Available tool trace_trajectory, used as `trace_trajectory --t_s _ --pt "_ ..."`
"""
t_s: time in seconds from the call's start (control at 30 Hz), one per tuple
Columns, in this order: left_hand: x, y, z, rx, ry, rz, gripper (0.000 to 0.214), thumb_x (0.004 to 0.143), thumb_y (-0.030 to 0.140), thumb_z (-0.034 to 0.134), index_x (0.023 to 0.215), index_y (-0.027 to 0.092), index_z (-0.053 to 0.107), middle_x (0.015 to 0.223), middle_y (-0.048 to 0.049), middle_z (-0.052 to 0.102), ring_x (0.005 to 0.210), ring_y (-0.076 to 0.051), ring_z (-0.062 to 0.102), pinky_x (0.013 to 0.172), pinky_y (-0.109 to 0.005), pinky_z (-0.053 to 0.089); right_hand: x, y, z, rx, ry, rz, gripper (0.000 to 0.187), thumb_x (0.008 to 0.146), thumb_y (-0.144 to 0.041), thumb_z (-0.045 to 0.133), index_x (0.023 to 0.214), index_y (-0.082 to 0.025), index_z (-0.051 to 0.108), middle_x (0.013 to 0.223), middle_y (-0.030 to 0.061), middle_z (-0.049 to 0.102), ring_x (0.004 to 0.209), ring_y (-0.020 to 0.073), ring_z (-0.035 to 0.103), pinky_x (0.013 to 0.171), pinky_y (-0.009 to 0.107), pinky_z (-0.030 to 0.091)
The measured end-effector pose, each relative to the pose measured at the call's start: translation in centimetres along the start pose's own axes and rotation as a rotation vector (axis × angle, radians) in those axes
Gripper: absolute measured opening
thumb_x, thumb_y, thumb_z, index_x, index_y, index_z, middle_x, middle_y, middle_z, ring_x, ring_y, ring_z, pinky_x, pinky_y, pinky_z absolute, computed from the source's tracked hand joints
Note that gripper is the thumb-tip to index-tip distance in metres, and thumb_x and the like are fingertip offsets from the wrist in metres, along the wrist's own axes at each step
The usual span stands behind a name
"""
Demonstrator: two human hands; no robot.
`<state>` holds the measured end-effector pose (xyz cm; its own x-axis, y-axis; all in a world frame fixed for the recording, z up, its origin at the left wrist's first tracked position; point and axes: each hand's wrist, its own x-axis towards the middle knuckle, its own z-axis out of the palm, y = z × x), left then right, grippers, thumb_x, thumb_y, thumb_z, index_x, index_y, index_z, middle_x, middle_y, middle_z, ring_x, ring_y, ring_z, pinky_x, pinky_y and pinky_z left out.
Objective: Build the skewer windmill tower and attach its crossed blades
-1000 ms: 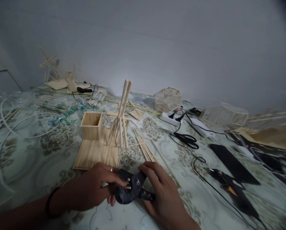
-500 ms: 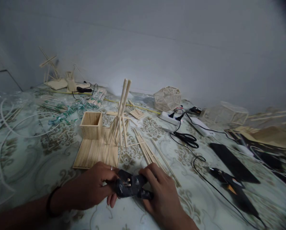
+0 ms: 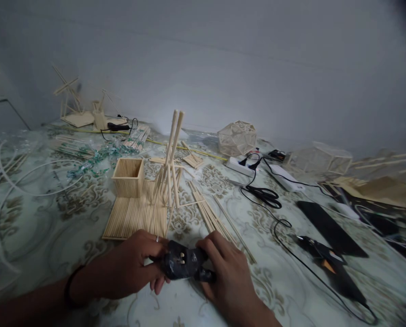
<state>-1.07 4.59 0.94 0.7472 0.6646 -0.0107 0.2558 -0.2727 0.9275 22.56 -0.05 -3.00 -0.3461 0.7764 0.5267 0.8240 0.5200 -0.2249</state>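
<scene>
A worn black hand tool (image 3: 184, 262) spans the gap between my two hands, low in the centre. Two pale stick ends poke up through an opening in its head. My left hand (image 3: 134, 263), with a ring and a dark wristband, is closed at the tool's left end; its fingertips are partly hidden. Around the right end curl the fingers of my right hand (image 3: 226, 272). Just beyond them lies a flat panel of wooden sticks (image 3: 134, 215), bearing an open square stick box (image 3: 129, 177). Crossed upright sticks (image 3: 173, 154) stand at its right side.
Loose thin sticks (image 3: 211, 213) lie right of the panel. Farther right are a black glue gun (image 3: 332, 263) with a trailing cord, a black flat slab (image 3: 330, 227) and a white power strip (image 3: 240, 167). A stick polyhedron (image 3: 237, 138) sits near the wall, plastic wrappers (image 3: 97, 159) at left.
The view has shifted very slightly. Both hands keep their hold on the black tool, which has barely moved.
</scene>
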Motion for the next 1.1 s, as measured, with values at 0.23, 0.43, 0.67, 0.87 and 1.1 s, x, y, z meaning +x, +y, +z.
trace_trajectory --t_s 0.23,0.43,0.67,0.87,1.1 --pt "0.2 -0.2 0.5 -0.311 -0.064 -0.242 0.025 0.09 0.022 0.056 0.068 0.016 0.065 0.051 0.003 0.061 0.047 -0.01 0.06 0.049 -0.018 0.045 -0.8 -0.1 0.8 -0.034 -0.037 0.081 0.022 0.065 -0.013 0.054 0.082 -0.024 0.046 0.074 0.0008 0.056 0.057 0.0162 0.056 0.053 0.025 0.037" --pt "0.5 -1.3 0.2 -0.304 0.111 -0.217 0.028 0.094 0.038 0.063 0.078 0.016 0.066 0.058 0.0031 0.064 0.046 -0.01 0.062 0.046 -0.019 0.046 -0.3 1.9 -1.2 -0.022 0.014 0.154 0.012 0.077 -0.016 0.054 0.08 -0.025 0.046 0.069 -0.0022 0.057 0.05 0.0133 0.054 0.049 0.024 0.036" --pt "0.7 -2.4 -2.6 0.481 0.338 0.199 0.018 0.099 0.024 0.063 0.09 0.021 0.077 0.087 0.0001 0.082 0.076 -0.013 0.076 0.072 -0.021 0.052 0.1 11.4 -4.0 -0.484 -0.064 0.602 0.052 0.092 -0.066 0.052 0.109 -0.019 0.065 0.108 0.0142 0.067 0.081 0.0305 0.068 0.062 0.038 0.049" --pt "0.8 -3.7 -2.5 0.658 0.343 0.272 0.017 0.101 0.023 0.058 0.099 0.018 0.073 0.088 -0.0017 0.081 0.076 -0.016 0.076 0.07 -0.024 0.053 -2.5 16.9 -1.9 -0.536 -0.165 0.717 0.07 0.092 -0.069 0.051 0.125 -0.008 0.062 0.116 0.0239 0.063 0.105 0.0394 0.064 0.088 0.049 0.053" --pt "0.6 -4.9 -1.9 0.747 0.288 0.271 0.015 0.1 0.021 0.056 0.099 0.02 0.072 0.085 -0.0011 0.08 0.071 -0.017 0.075 0.065 -0.027 0.051 -0.7 13.8 -2.5 -0.437 0.094 0.516 0.062 0.096 -0.064 0.048 0.122 -0.011 0.065 0.134 0.0277 0.056 0.126 0.0457 0.052 0.106 0.067 0.039"
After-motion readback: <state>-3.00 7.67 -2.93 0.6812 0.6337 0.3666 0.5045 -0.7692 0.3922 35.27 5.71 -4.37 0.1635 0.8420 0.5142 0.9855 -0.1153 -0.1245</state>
